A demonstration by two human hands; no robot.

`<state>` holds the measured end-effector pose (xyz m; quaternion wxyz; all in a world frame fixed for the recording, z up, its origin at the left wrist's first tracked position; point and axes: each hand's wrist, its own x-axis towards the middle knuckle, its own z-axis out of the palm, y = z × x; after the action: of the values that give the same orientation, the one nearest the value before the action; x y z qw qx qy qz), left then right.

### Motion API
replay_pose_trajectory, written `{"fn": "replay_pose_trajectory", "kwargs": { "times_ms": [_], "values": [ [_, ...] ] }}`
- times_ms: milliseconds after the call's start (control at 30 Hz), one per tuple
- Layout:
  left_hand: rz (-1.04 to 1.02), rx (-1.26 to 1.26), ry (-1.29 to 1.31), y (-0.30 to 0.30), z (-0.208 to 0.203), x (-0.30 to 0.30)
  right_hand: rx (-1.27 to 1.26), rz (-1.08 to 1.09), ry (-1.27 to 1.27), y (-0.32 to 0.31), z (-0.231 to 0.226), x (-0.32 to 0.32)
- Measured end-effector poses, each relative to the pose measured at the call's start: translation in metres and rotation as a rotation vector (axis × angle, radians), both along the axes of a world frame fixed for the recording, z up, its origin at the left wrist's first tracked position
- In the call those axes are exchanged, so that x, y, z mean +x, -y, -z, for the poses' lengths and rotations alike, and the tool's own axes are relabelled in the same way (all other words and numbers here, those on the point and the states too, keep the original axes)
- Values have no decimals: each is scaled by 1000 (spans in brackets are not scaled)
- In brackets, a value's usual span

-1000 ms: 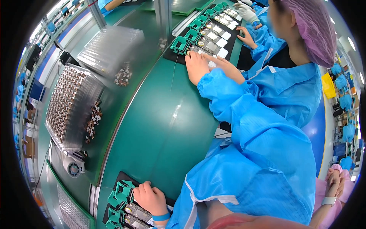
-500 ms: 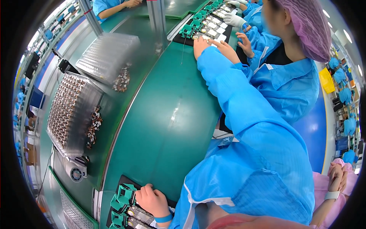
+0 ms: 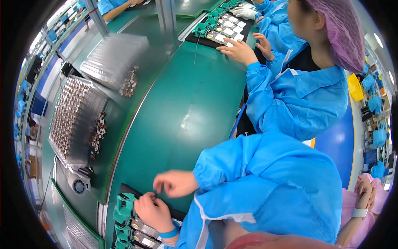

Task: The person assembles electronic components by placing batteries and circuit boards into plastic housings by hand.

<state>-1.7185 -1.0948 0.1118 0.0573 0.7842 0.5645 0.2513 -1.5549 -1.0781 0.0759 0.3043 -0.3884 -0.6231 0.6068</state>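
My left hand (image 3: 154,212), with a blue wristband, is at the near end of the bench, its bent fingers closed against a green clamp fixture (image 3: 124,207). What they grip, if anything, is hidden. Just beyond it, my right hand (image 3: 176,183) hovers above the black mat (image 3: 178,212), slightly blurred, fingers curved and apart with nothing visible in them. Below my left hand, circuit boards (image 3: 145,230) with silver and white parts lie beside a second green fixture (image 3: 123,233).
Left of the bench stand a clear tray filled with small parts (image 3: 68,120), loose parts (image 3: 98,135), another clear tray (image 3: 112,58) and a small fan (image 3: 78,184). A co-worker's hand (image 3: 240,52) touches boards on the far mat. A metal post (image 3: 166,18) rises behind the bench.
My right hand has come back from the far boards to beside my left hand. My left hand has shifted slightly left, onto the fixture's edge. The co-worker's hand now shows on the far boards.
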Motion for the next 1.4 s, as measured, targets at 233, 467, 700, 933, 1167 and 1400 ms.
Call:
{"fn": "replay_pose_trajectory", "kwargs": {
  "times_ms": [233, 467, 700, 933, 1167, 1400],
  "values": [
    [-55, 36, 71, -7, -35, 13, -376, -580, -403, 19, 5, -26],
    [-181, 84, 278, 25, -63, 19, -390, -118, -42, -1, -13, 15],
    [-731, -25, 179, 60, -14, -60, -467, 377, -58, -17, -45, 140],
    [-438, -386, 381, 7, 14, 5, -69, 733, 327, -23, -46, 218],
    [-83, -572, 664, -24, 52, -2, 783, 965, 1066, 4, -36, 135],
    [34, -422, 548, -36, 66, 28, 826, 661, 720, 17, -33, -1]
  ]
}}
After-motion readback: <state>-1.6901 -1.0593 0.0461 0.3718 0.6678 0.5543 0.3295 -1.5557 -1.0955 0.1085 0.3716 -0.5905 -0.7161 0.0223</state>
